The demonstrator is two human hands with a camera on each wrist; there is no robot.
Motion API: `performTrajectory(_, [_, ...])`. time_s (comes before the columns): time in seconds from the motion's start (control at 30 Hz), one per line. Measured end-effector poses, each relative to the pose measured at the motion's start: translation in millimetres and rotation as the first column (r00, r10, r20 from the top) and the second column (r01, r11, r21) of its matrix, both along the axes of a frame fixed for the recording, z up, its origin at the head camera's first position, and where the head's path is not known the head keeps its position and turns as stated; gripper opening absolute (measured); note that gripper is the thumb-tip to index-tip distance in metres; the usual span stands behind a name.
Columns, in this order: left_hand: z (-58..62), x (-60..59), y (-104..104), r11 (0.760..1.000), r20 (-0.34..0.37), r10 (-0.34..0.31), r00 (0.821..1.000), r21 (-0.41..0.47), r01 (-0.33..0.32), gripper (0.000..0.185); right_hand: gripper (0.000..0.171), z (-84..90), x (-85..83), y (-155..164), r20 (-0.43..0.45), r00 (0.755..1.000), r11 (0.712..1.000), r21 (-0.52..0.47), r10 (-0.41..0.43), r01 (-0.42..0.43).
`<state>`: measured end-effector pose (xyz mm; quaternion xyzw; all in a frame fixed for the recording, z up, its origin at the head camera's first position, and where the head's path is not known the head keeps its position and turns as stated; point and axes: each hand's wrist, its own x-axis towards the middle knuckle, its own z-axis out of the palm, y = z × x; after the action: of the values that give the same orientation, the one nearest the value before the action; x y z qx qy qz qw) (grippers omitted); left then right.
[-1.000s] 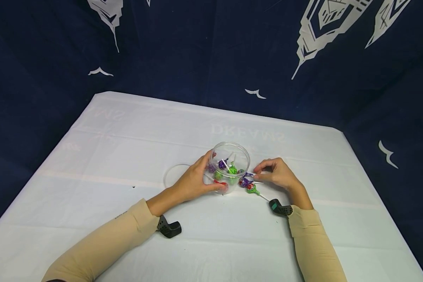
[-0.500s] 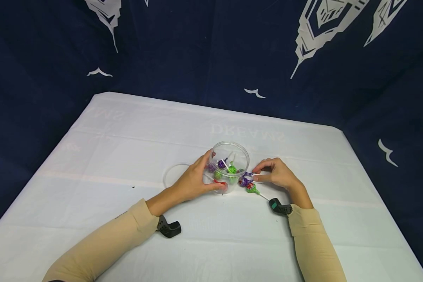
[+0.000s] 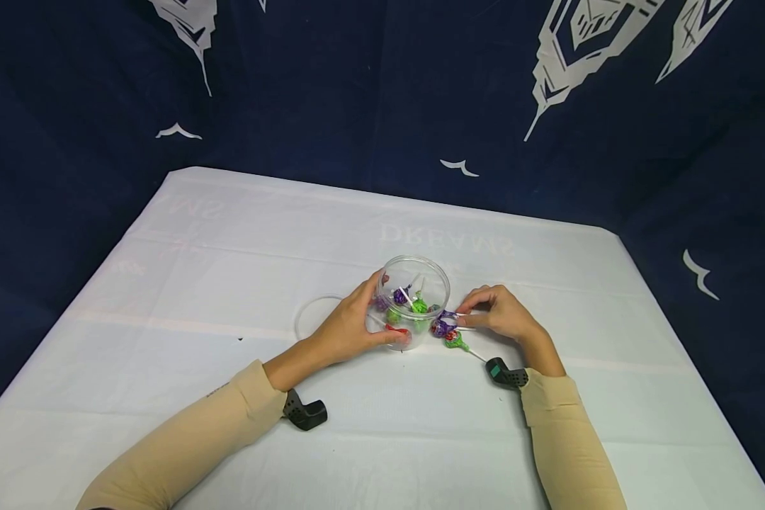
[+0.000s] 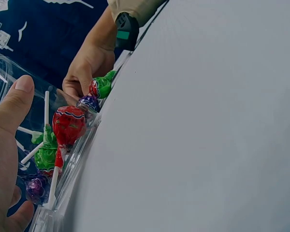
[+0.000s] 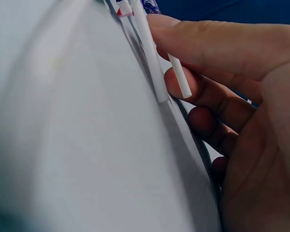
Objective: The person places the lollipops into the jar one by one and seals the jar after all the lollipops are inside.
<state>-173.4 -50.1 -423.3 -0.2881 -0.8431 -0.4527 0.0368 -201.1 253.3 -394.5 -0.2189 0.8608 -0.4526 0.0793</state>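
Barely a flicker over the last second: the left hand stays wrapped around the clear, round plastic jar, thumb in front, fingers curled around the far side, and the jar stands where it stood on the white-covered table. Inside it, no newcomer: a red-wrapped lollipop against the wall, with green-wrapped and purple-wrapped ones beside it. Over to the right hand, also holding its place just beside the jar, and the right wrist view shows thumb and forefinger closed on a slim white stick. It seems to belong to the shiny purple-wrapped lollipops lying just outside, next to a green-and-red lollipop. So the grip looks made, I'd judge, but nothing has crossed the rim in this second.
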Motion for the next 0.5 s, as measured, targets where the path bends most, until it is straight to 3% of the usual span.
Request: performTrajectory(0.5, [0.2,0.2,0.3,1.000,0.017,0.010,1.000,-0.010,-0.010,0.109,0.008,2.4,1.3,-0.8,0.031,0.999,1.000,0.009,-0.025,0.025])
